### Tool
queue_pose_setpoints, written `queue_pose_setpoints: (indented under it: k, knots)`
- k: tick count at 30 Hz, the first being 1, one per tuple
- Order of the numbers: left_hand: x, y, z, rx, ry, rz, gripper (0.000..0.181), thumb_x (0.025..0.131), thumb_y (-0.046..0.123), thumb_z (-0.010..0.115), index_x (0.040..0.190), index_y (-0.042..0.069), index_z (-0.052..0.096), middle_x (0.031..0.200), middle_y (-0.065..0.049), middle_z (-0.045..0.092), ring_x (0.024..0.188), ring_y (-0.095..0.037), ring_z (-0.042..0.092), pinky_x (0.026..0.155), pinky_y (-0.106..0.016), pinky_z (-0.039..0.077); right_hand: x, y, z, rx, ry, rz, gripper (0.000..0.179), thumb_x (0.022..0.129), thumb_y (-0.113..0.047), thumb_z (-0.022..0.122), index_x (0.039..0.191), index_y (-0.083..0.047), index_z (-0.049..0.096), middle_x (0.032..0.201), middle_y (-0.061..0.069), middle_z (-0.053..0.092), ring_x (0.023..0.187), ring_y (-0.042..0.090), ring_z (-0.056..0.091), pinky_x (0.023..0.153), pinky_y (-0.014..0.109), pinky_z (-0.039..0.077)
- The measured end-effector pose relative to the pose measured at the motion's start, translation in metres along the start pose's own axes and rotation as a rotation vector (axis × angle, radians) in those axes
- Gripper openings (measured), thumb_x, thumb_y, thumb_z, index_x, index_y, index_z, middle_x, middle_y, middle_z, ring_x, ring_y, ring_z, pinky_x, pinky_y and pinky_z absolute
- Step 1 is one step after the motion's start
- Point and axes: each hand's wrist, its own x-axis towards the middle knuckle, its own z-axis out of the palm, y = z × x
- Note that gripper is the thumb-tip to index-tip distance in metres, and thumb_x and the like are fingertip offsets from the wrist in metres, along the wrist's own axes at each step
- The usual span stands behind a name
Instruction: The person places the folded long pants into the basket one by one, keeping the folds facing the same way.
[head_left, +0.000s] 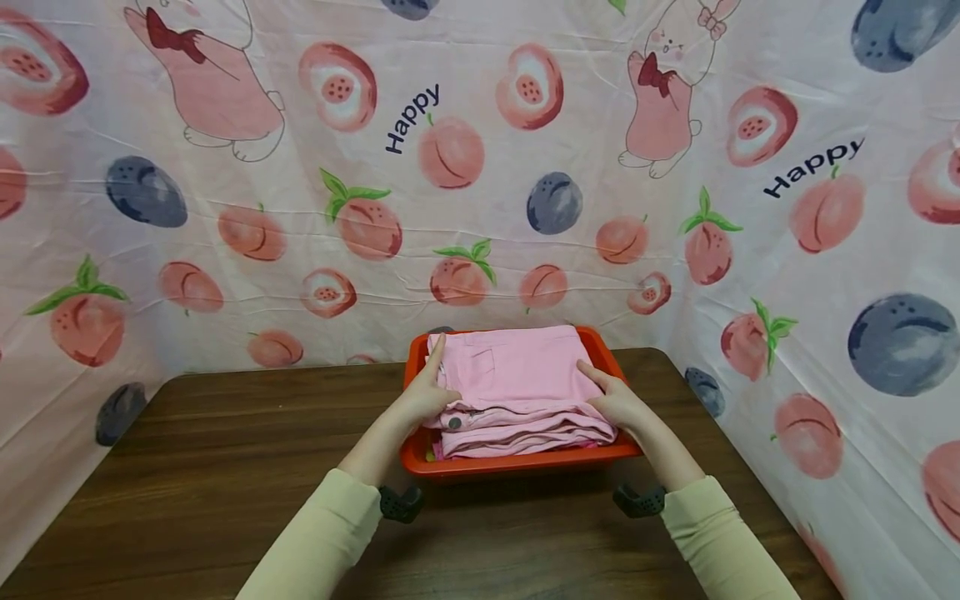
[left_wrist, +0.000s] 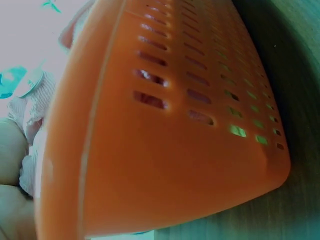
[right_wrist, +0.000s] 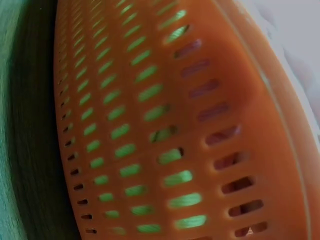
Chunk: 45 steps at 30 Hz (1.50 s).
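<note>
Folded pink pants point(head_left: 525, 367), with a metal button at the front left, lie in an orange-red plastic basket point(head_left: 525, 463). My left hand point(head_left: 422, 397) holds their left side, thumb over the front corner and index finger stretched along the edge. On the opposite side my right hand point(head_left: 618, 404) holds the right edge, its lower fingers hidden. Seen from the left wrist, fingers point(left_wrist: 12, 155) show beside pale cloth above the basket's slotted wall point(left_wrist: 150, 165). From the right wrist, the slotted wall point(right_wrist: 240, 100) mostly fills the view, with green showing through its holes.
The basket stands on a dark wooden table point(head_left: 247, 467) near its back edge. Behind and to the right hangs a pale curtain point(head_left: 465, 208) printed with peaches and rabbits. A bit of yellow-green and hot pink cloth shows beneath the pants.
</note>
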Motion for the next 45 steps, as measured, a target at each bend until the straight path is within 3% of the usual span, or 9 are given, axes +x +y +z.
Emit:
queue_pose_setpoints:
  k: [5,8,11,14,19,21,26,33,45]
  knots:
    - [0.001,0.0,0.0,0.026,-0.006,-0.005,0.103,0.079,-0.014,0.061,0.156,0.023,0.002,0.158,-0.014,0.003,0.134,-0.029,0.017,0.087,-0.033,0.038,0.001,0.003,-0.002,-0.024,-0.038,-0.019,0.075,0.082,0.007,0.051,0.151,-0.005,0.025,0.155,0.018,0.02,0.141,0.037,0.011,0.111,0.055,0.009]
    - [0.002,0.0,-0.002,0.036,-0.017,-0.021,0.103,0.079,-0.014,0.061,0.156,0.022,0.004,0.158,-0.016,0.003,0.131,-0.031,0.02,0.077,-0.032,0.038,0.001,0.004,-0.004,-0.006,-0.077,-0.041,0.076,0.083,0.006,0.053,0.152,-0.006,0.023,0.155,0.019,0.018,0.141,0.036,0.011,0.111,0.054,0.01]
    - [0.001,0.001,-0.004,0.039,-0.039,-0.03,0.103,0.079,-0.013,0.063,0.156,0.019,0.003,0.157,-0.019,0.003,0.136,-0.031,0.015,0.094,-0.038,0.037,0.0,0.004,-0.008,-0.003,-0.113,-0.062,0.076,0.085,0.004,0.055,0.152,-0.006,0.021,0.155,0.02,0.016,0.14,0.037,0.012,0.111,0.055,0.01]
    - [-0.001,0.003,-0.006,0.074,-0.055,-0.033,0.104,0.079,-0.006,0.068,0.155,0.016,0.001,0.157,-0.019,0.003,0.141,-0.031,0.009,0.111,-0.045,0.018,-0.003,0.001,-0.012,-0.113,-0.102,-0.084,0.072,0.089,-0.005,0.06,0.152,-0.007,0.025,0.153,0.021,0.022,0.138,0.039,0.018,0.109,0.057,0.014]
    - [-0.006,0.006,-0.009,0.352,-0.044,0.028,0.107,0.08,0.023,0.078,0.155,0.011,0.002,0.152,-0.028,0.015,0.135,-0.039,0.024,0.109,-0.052,0.023,-0.011,-0.004,-0.019,-0.393,-0.074,-0.155,0.068,0.093,-0.027,0.062,0.149,-0.004,0.032,0.15,0.025,0.028,0.136,0.043,0.025,0.107,0.06,0.019]
    - [-0.009,0.008,-0.009,0.462,-0.05,0.062,0.106,0.081,0.033,0.076,0.154,0.008,0.004,0.151,-0.032,0.01,0.136,-0.043,0.02,0.107,-0.055,0.025,-0.013,-0.005,-0.02,-0.441,-0.095,-0.195,0.068,0.093,-0.03,0.061,0.148,-0.002,0.033,0.15,0.027,0.025,0.137,0.044,0.023,0.107,0.06,0.018]
    - [-0.014,0.012,-0.007,0.588,-0.113,0.096,0.102,0.084,0.043,0.071,0.154,0.005,0.007,0.152,-0.03,-0.014,0.138,-0.049,-0.004,0.107,-0.061,0.014,-0.017,-0.003,-0.022,-0.454,-0.15,-0.22,0.068,0.093,-0.034,0.061,0.148,-0.003,0.034,0.153,0.024,0.019,0.139,0.042,0.02,0.108,0.058,0.017]
    - [-0.013,0.011,-0.01,0.629,-0.199,0.068,0.108,0.082,0.049,0.071,0.152,0.0,0.004,0.156,-0.024,0.002,0.139,-0.047,-0.004,0.11,-0.057,0.006,-0.02,-0.001,-0.025,-0.447,-0.187,-0.219,0.082,0.087,-0.042,0.067,0.149,-0.004,0.03,0.153,0.022,0.021,0.139,0.041,0.02,0.108,0.058,0.016]
    - [-0.011,0.015,-0.003,0.742,-0.248,-0.011,0.111,0.08,0.051,0.072,0.152,-0.001,0.006,0.156,-0.025,-0.002,0.138,-0.048,-0.008,0.109,-0.059,0.008,-0.019,-0.009,-0.021,-0.504,-0.246,-0.12,0.096,0.08,-0.049,0.072,0.153,-0.01,0.023,0.154,0.019,0.023,0.137,0.039,0.025,0.108,0.057,0.019]
